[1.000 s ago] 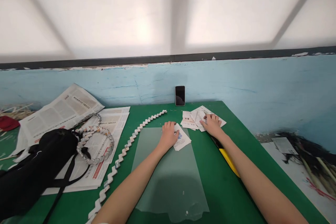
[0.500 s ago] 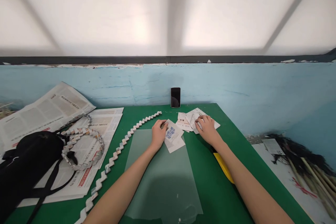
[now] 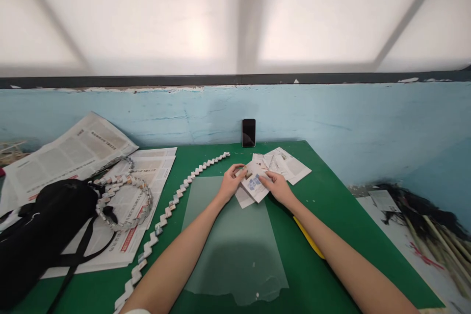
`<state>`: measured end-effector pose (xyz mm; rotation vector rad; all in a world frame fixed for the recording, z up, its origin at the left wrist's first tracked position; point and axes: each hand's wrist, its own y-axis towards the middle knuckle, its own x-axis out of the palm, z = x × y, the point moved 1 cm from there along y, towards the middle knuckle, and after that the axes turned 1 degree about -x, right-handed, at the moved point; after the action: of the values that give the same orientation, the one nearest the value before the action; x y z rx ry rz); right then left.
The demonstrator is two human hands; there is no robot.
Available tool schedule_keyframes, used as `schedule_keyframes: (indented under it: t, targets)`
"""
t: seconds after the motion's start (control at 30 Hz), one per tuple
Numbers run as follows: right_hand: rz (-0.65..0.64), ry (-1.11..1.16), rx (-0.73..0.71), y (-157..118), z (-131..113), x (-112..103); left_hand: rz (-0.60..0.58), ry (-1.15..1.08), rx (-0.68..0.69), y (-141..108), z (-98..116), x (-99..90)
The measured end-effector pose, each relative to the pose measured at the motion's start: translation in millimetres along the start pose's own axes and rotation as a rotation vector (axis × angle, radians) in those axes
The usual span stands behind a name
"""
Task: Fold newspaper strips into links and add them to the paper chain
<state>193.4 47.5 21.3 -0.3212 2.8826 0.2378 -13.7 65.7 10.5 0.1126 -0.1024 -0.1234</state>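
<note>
A green counter [image 3: 353, 221] runs from the near edge of view back to the wall. One translucent sheet [image 3: 235, 255] lies flat on it between the forearms, its near edge ragged. To its left, one zigzag folded-paper strip [image 3: 168, 212] runs diagonally away, its near end beside the left forearm. Farther left is one black bag [image 3: 55, 225] with straps trailing over several newspaper sheets [image 3: 162, 162], too overlapped to count. One ring of folded paper [image 3: 143, 213] rests on them beside the bag. One yellow tool [image 3: 308, 238] is partly hidden under the right forearm.

Past these, two hands meet over the far end of the translucent sheet. The left hand [image 3: 231, 181] pinches the left edge of a printed paper [image 3: 253, 181] with blue shapes; the right hand [image 3: 278, 187] pinches its right side. At least one more piece shows underneath it. Just beyond the right hand lies a loose group of overlapping papers [image 3: 294, 167], at least two.

Beyond the counter's right side, lower down, are several pale sticks [image 3: 447, 245] and one red tie [image 3: 423, 256].

At the far edge one phone [image 3: 248, 133] stands upright near the light-blue wall [image 3: 331, 113], which is topped by a dark ledge [image 3: 184, 81] and bright white panels [image 3: 184, 19].
</note>
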Motion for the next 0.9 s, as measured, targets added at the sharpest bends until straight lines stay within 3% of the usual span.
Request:
schedule_keyframes:
  t: [0.1,0.2,0.3,0.43,0.5,0.63,0.83,0.9]
  targets:
    - [0.11,0.147,0.026,1,2,-3,-0.131,-0.038,-0.1,-3,2,3.7]
    - [0.109,0.199,0.047,0,0,-4,-0.196,-0.031,-0.113,-4,1,7.0]
    - [0.08,0.192,0.041,0,-2,-4,-0.149,-0.027,-0.074,-1,-2,5.0]
    - [0.006,0.119,0.014,0,1,-4,0.0,-0.004,-0.012,3,-4,-3.1]
    - [-0.018,0.116,0.001,0,1,-4,-0.013,0.007,-0.017,4,-5,-5.0]
    - [0.08,0.043,-0.056,-3,0,-7,-0.162,0.027,-0.078,3,-3,-3.5]
    - [0.195,0.054,-0.067,-7,-4,-9,-0.153,-0.038,-0.106,0,4,-2.9]
    - [0.27,0.068,-0.051,-7,-6,-9,-0.198,0.005,-0.087,-2,4,-0.9]
